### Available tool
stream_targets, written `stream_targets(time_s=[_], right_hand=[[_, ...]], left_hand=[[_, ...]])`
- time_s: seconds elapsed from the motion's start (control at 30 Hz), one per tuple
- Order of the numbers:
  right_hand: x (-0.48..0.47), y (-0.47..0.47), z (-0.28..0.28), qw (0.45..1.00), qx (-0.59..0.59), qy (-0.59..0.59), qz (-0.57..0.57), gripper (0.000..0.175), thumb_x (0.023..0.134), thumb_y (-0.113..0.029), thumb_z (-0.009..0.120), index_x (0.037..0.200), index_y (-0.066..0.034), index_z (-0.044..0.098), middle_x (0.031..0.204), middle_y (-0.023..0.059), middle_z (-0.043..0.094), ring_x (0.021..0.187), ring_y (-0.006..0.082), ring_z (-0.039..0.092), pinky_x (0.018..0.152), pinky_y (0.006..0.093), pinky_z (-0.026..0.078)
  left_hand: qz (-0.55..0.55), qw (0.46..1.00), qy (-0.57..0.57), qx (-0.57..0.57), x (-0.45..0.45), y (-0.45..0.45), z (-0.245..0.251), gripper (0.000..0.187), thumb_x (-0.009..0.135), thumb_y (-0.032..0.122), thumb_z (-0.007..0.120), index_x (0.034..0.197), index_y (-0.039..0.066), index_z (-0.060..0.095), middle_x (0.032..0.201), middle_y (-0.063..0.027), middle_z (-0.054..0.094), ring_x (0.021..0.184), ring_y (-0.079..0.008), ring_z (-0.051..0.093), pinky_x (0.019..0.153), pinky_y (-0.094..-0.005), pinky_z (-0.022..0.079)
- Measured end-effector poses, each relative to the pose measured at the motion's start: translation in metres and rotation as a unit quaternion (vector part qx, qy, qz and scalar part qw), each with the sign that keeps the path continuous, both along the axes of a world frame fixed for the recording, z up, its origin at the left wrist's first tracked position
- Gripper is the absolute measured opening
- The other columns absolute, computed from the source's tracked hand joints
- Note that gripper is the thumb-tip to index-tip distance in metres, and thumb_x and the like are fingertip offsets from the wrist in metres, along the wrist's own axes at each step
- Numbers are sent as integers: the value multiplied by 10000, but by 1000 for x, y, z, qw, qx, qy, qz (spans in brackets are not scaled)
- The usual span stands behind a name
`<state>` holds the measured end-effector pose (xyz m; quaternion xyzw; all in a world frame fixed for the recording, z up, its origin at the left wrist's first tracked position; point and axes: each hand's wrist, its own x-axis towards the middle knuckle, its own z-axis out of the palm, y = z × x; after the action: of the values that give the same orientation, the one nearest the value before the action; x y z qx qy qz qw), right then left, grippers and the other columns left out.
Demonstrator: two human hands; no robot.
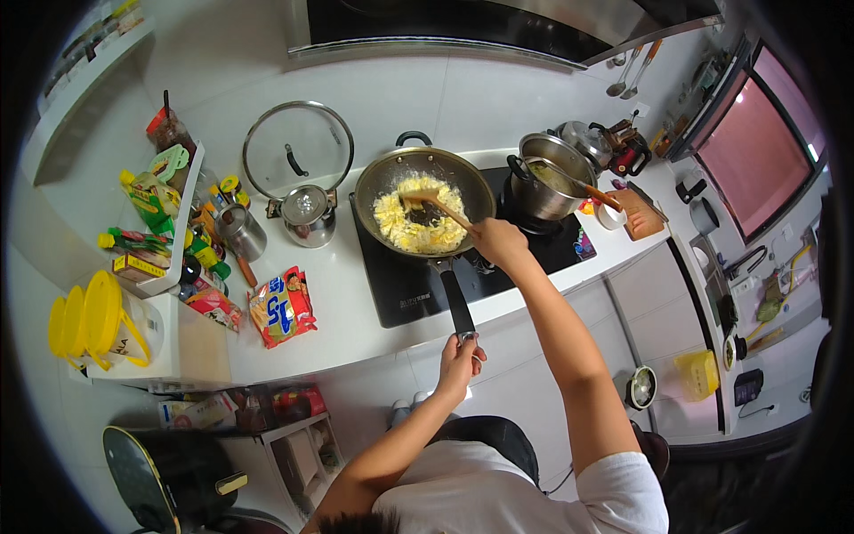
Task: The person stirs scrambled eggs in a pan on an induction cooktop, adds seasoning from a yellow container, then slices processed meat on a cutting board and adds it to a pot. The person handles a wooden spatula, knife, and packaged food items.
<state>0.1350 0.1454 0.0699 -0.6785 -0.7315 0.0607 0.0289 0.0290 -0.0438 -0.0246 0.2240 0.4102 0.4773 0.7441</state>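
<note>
A wok (373, 167) stands on the left part of a black glass cooktop (393, 300). Around its bottom lies a ring of yellow and white scrambled egg (437, 243), with a darker bare patch in the middle. My left hand (457, 366) is closed around the end of the wok's black long handle (456, 294). In my right hand (499, 243), over the wok's right rim, is a wooden spatula (455, 215); its blade rests among the egg at the upper left of the patch.
Right of the wok, a steel pot (544, 200) with a ladle leaning out stands on the cooktop. A glass lid (298, 140) leans on the wall behind a small lidded pot (308, 217). A red snack bag (281, 307) lies left. Beyond the steel pot is a cutting board (637, 213).
</note>
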Motion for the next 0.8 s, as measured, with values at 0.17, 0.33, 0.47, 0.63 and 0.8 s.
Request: stream_targets(time_s=[0.17, 0.33, 0.47, 0.63, 0.8], right_hand=[[-19, -12, 45, 993, -79, -41, 84, 304, 840, -324, 547, 956, -83, 692, 956, 170, 661, 893, 353, 640, 762, 429, 511], [-7, 29, 53, 993, -82, -57, 57, 267, 809, -230, 545, 965, -66, 685, 956, 180, 662, 926, 334, 640, 767, 427, 515], [-38, 24, 71, 988, -82, -106, 78, 257, 770, -160, 553, 970, -74, 689, 996, 161, 662, 936, 322, 643, 779, 416, 515], [-34, 68, 85, 987, -81, -120, 74, 267, 747, -186, 601, 975, -76, 687, 1007, 131, 668, 933, 303, 647, 768, 402, 521], [-55, 34, 79, 974, -109, -162, 113, 272, 791, -180, 554, 1023, -109, 677, 1054, 150, 650, 983, 306, 631, 808, 424, 503]], left_hand=[[9, 1000, 5, -24, -7, 2, 4, 161, 939, 228, 474, 999, 82, 503, 692, -51, 549, 461, -66, 430, 433, -203, 308], [0, 1000, 0, -12, 2, 0, 6, 163, 936, 235, 480, 994, 84, 501, 704, -57, 552, 466, -68, 431, 427, -209, 301], [-4, 1000, 11, -5, -5, 2, 1, 165, 935, 231, 473, 1007, 84, 492, 708, -66, 550, 472, -79, 433, 427, -212, 303], [8, 1000, -11, -4, 2, 2, 8, 144, 930, 213, 457, 974, 76, 464, 690, -81, 559, 447, -96, 420, 416, -229, 319], [2, 1000, -16, 5, -2, 1, -1, 150, 933, 206, 439, 995, 70, 450, 696, -88, 559, 455, -102, 426, 416, -237, 322]])
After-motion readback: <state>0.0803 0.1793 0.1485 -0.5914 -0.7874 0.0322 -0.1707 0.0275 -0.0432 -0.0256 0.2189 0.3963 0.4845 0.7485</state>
